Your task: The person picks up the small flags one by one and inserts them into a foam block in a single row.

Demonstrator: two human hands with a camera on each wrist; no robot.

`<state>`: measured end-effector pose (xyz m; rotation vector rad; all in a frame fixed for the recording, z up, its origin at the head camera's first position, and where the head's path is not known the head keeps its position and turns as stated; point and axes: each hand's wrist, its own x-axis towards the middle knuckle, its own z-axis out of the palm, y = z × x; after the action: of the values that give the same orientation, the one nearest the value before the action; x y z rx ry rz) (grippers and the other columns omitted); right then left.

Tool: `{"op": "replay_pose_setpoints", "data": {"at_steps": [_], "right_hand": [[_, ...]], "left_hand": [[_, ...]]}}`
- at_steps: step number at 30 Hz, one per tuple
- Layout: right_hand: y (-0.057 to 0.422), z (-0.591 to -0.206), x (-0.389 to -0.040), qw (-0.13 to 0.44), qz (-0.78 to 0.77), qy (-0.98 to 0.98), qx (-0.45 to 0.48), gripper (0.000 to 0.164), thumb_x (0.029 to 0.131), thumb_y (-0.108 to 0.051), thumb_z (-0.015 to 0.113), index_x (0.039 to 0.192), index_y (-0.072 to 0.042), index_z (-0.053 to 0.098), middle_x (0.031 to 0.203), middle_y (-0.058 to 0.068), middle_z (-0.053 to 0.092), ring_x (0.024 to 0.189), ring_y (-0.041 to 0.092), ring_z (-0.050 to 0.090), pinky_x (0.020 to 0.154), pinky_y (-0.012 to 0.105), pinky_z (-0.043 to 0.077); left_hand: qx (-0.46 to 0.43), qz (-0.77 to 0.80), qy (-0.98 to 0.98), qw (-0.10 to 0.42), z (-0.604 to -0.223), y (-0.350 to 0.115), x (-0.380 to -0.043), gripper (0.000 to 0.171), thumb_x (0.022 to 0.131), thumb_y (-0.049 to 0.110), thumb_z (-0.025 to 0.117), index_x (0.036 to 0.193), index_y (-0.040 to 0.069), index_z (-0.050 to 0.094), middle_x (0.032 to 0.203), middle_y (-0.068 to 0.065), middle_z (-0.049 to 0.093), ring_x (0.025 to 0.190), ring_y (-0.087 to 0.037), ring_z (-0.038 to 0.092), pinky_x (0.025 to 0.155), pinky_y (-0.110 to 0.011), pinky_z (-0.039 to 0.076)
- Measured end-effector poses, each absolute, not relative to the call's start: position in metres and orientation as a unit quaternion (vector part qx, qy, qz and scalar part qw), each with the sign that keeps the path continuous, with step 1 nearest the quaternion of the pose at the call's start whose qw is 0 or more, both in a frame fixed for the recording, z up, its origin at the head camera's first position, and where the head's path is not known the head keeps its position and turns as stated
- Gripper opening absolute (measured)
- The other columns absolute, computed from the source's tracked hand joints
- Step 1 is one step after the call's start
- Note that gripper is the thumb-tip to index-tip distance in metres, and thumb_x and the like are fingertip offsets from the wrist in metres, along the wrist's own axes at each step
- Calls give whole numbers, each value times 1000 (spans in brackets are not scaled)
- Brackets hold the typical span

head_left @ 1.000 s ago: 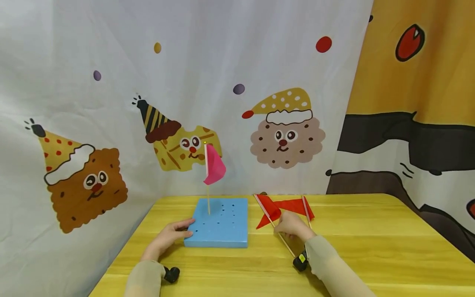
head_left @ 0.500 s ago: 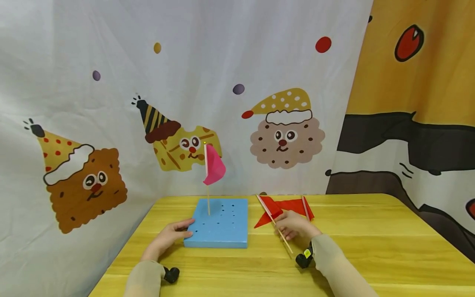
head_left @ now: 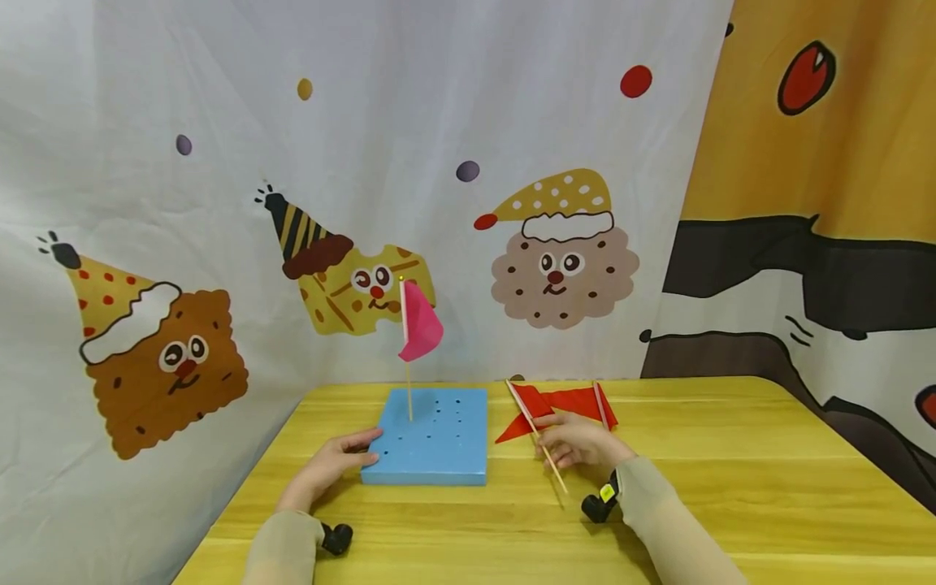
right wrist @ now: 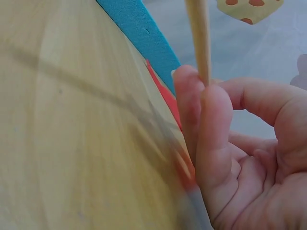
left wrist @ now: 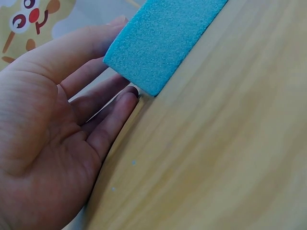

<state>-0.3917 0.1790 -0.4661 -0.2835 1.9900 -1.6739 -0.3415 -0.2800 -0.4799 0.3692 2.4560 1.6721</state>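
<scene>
A thick blue foam board (head_left: 431, 455) with small holes in its top lies on the table, and a pink flag (head_left: 422, 323) stands in it on a thin wooden stick. My left hand (head_left: 329, 465) rests against the board's left side, fingers fairly straight; the left wrist view shows the fingers alongside the board's corner (left wrist: 148, 52). Between thumb and fingers my right hand (head_left: 581, 443) pinches the wooden stick (right wrist: 199, 33) of a red flag (head_left: 532, 398). That stick slants, its lower end pointing toward me. Another red flag (head_left: 581, 400) lies behind the right hand, its stick partly hidden.
The yellow wood-grain table (head_left: 731, 463) extends right of the hands. Behind it hangs a white curtain (head_left: 409, 146) printed with cartoon biscuits. A small black camera (head_left: 336, 539) sits on the left wrist, another (head_left: 600, 505) on the right.
My right hand's fingers have shifted along the red flag's stick, and its lower end has swung left, away from the wrist. The left hand and foam board stay in place.
</scene>
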Motion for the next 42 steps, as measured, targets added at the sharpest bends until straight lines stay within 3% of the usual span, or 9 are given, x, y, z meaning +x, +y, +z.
{"op": "replay_pose_setpoints", "data": {"at_steps": [7,14,23,34,42], "right_hand": [[177,-470,-392,284,-648,697,-117,53,95,-5,58,141,11,39,89,12,70,66,20,70,55,25,55],[175,-469,-393,285,-670,674,-127,55,96,-5,55,146,5,34,90,11,69,70,19,68,59,27,56],[169,-450,-394,247,-718,637,-137,60,98,-3,52,152,1,26,94,15,64,75,21,67,61,28,56],[164,-419,-389,200,-719,639,-184,60,100,-7,52,153,-2,24,95,8,65,84,24,68,66,31,58],[159,-387,-386,160,-740,625,-188,57,99,-7,53,151,-7,31,98,13,61,80,22,69,63,32,58]], "left_hand": [[125,561,815,75,-479,-279,-341,59,90,26,71,142,7,51,148,-18,41,134,-38,38,107,-52,34],[126,560,815,75,-480,-280,-341,59,90,27,71,142,7,51,148,-18,41,133,-38,39,106,-51,36],[128,558,816,71,-478,-280,-341,58,91,25,70,142,8,51,149,-17,40,134,-38,39,107,-52,34],[115,558,818,71,-479,-279,-339,58,89,27,72,141,8,52,148,-16,42,136,-39,35,108,-53,32],[114,560,817,73,-478,-279,-340,58,90,27,71,142,9,52,148,-16,42,134,-37,39,107,-52,34]]}}
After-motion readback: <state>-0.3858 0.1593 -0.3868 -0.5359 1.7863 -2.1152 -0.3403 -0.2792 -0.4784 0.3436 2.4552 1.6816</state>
